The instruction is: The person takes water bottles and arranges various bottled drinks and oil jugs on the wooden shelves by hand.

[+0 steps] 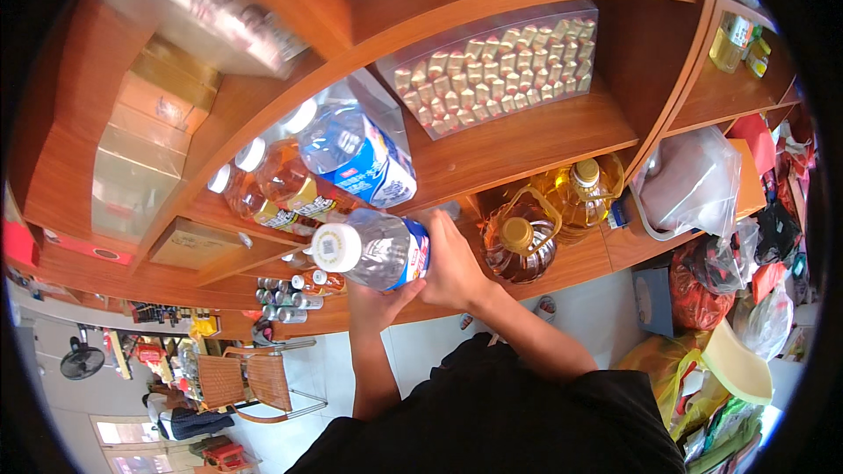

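A clear plastic bottle (375, 253) with a white cap and a blue-and-white label is held tilted in front of the shelves, its cap end to the left. My right hand (454, 260) wraps around the label end. From below, my left hand (380, 306) supports the bottle's side, its fingers largely hidden behind it. Just beyond on the shelf stands a similar large bottle (355, 151) with a blue label. Beside that one are bottles of amber drink (280, 174) with white caps.
A clear box of gold-wrapped pieces (500, 72) fills an upper shelf. Two oil jugs, one dark (517, 243) and one yellow (579, 194), stand right of my hands. Small bottles and cans (296, 299) line the lower left counter. Behind are a wicker chair (247, 382) and a person (178, 418).
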`<state>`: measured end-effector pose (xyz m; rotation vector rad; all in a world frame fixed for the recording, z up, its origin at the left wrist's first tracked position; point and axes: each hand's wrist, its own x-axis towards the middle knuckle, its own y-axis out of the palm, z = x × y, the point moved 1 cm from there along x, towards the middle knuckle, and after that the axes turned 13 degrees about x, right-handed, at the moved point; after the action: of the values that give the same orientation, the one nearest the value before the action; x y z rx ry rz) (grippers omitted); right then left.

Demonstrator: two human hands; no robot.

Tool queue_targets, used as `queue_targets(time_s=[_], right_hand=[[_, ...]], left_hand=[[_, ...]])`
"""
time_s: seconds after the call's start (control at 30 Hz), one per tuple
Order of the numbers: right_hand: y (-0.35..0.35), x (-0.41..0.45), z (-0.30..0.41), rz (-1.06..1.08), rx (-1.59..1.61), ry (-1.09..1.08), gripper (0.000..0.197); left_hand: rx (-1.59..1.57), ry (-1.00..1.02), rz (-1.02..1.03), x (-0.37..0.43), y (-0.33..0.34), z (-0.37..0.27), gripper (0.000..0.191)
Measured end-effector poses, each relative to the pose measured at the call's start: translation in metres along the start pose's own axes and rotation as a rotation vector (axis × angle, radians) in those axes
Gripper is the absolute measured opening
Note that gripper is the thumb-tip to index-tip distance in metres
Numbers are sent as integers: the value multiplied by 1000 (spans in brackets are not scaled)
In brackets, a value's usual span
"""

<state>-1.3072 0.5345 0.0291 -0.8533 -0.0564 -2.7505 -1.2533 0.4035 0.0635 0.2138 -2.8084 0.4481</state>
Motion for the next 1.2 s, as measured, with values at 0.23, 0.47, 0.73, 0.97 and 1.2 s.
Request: queue_targets(time_s=[0.23,0.47,0.73,0.97,1.2], right_hand=[[50,-56,-40,221,-81,427,70],[94,-82,-68,631,-149,677,83],[153,-85,-92,727,-314,612,73],[190,-89,-119,763,-633,487,56],[221,-80,-117,758,-489,645,29]], left_hand=[[-64,-212,6,-41,-28,90,75],[-127,-434,71,-125,-61,226,80],[250,-308,149,-153,-83,298,84],[161,-411,-30,-149,-82,294,81],[252,-355,-60,-172,-95,312,89]])
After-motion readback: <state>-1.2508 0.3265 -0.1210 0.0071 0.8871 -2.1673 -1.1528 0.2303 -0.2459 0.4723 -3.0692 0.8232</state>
